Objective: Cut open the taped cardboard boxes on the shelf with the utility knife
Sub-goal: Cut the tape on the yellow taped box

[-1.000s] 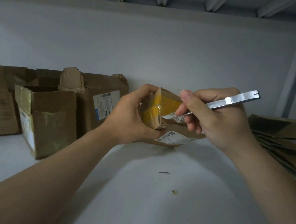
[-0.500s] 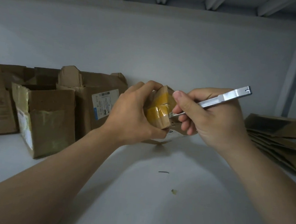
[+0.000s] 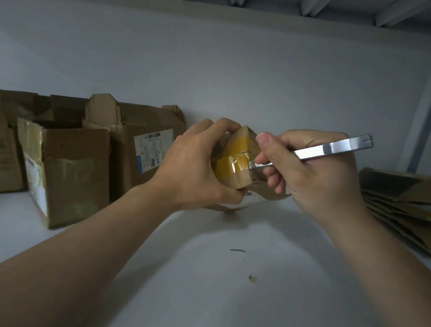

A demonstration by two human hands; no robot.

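Box of cardboard (image 3: pixel 235 165) with yellow tape, tilted near the back edge of the shelf (image 3: pixel 220 310), gripped by left hand (image 3: pixel 195 166), probably to steady it and face the seam to the utility knife (image 3: pixel 330 148), held pen-like in right hand (image 3: pixel 321 182) for control.

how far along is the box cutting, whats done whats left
Done: the boxes at left stand with flaps open, and flattened cardboard is stacked at right. In hand: the left hand grips a small yellow-taped box; the right hand puts the utility knife tip to its tape. Left: finishing this cut; no other sealed box shows.
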